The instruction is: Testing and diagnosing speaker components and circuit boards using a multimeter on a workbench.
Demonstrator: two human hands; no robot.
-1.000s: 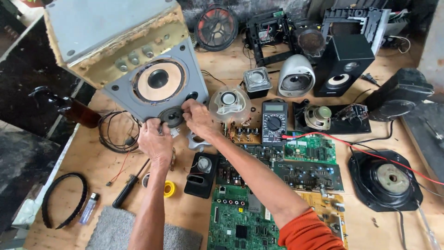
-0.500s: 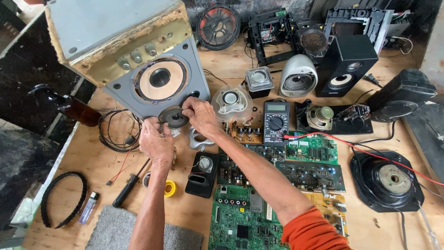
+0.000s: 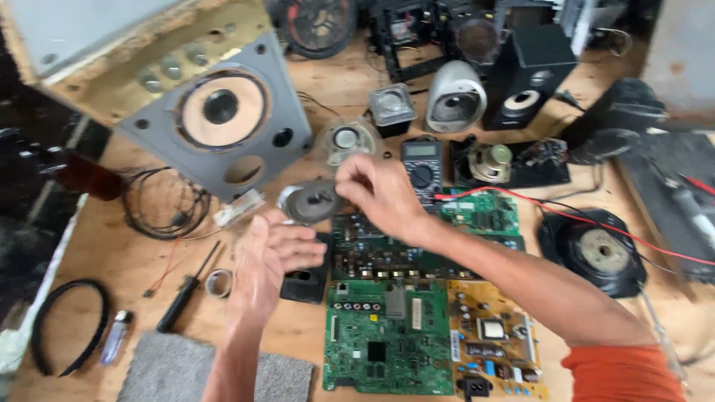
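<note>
Holding the small round grey speaker driver [image 3: 313, 201] steady looks like the point here: the left hand [image 3: 269, 260] hovers just below it with fingers [image 3: 298, 249] loosely spread and released, while the right hand [image 3: 380, 195] pinches the driver's rim between its fingertips [image 3: 348, 179], so a firm, level grip clear of any trailing wires seems wise. Beyond the fingertips leans a grey speaker panel with a tan cone [image 3: 216, 112]; under the wrists green circuit boards [image 3: 387, 342] crowd the plywood bench [image 3: 112, 246].
</note>
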